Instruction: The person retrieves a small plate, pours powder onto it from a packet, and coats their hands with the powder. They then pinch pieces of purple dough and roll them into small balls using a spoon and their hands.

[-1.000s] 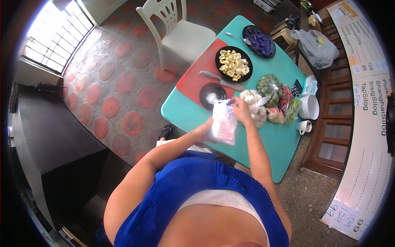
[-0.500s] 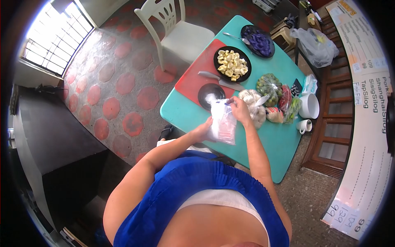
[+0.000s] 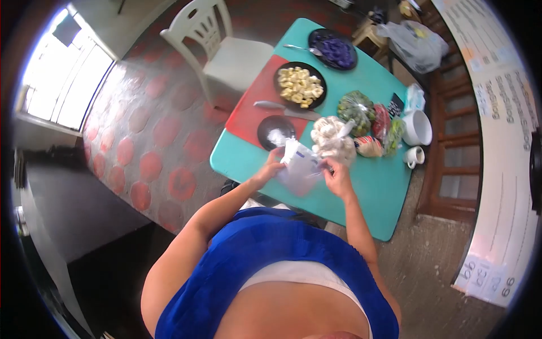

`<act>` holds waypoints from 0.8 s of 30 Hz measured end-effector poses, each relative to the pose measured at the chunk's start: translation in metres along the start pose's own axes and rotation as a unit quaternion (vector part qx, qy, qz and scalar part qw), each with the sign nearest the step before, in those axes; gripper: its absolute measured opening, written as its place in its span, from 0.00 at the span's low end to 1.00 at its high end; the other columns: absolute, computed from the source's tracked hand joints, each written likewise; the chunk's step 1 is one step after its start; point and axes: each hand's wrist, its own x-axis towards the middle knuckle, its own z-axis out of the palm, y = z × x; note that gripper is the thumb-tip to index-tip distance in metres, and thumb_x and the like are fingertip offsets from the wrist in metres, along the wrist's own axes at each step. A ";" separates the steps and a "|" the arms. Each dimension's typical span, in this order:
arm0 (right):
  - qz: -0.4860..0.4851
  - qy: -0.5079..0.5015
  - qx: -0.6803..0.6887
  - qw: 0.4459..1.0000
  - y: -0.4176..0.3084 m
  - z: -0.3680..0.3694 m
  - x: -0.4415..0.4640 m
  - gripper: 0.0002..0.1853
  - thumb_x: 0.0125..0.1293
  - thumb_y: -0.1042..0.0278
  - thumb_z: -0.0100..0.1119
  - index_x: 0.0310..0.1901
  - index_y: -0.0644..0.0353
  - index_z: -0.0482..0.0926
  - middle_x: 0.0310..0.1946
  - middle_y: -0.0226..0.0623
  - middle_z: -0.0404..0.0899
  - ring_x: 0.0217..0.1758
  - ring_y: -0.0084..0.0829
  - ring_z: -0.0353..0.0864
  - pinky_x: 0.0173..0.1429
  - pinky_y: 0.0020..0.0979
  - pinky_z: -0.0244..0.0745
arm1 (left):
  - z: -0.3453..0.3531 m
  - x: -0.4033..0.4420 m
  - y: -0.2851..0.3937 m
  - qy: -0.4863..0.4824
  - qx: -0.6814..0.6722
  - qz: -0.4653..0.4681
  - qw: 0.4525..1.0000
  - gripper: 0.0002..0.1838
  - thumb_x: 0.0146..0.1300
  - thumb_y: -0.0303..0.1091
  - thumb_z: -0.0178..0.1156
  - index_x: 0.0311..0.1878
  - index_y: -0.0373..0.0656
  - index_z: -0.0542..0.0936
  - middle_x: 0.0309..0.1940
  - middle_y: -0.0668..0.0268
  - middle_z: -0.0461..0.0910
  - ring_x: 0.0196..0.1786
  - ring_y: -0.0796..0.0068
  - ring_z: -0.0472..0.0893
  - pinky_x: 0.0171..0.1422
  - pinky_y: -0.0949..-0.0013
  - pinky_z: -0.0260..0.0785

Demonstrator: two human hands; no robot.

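Note:
A clear plastic bag of white powder hangs between my two hands over the near edge of the table. My left hand pinches its upper left edge. The fingers of my right hand are closed on the bag's right edge. Just beyond the bag, a small dark plate holds a mound of white powder. A knife lies behind that plate on the red cutting board. Beside my right hand sits a bag of garlic.
On the teal table are a black plate of pale yellow chunks, purple pieces on a dark plate, a bag of green produce, a white bowl and a white mug. A white chair stands at the far left side.
My right hand has moved from the bag's top down to its right edge. My left hand has slid up to the top left corner. The camera view has shifted slightly.

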 end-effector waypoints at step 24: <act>0.110 0.387 0.017 0.915 0.209 -0.114 -0.023 0.05 0.57 0.83 0.50 0.34 0.66 0.74 0.30 0.36 0.78 0.36 0.27 0.76 0.45 0.31 0.71 | 0.104 0.055 0.028 -0.206 0.251 -0.052 0.944 0.38 0.63 0.31 0.54 0.75 0.52 0.50 0.61 0.51 0.70 0.60 0.61 0.72 0.60 0.60 0.68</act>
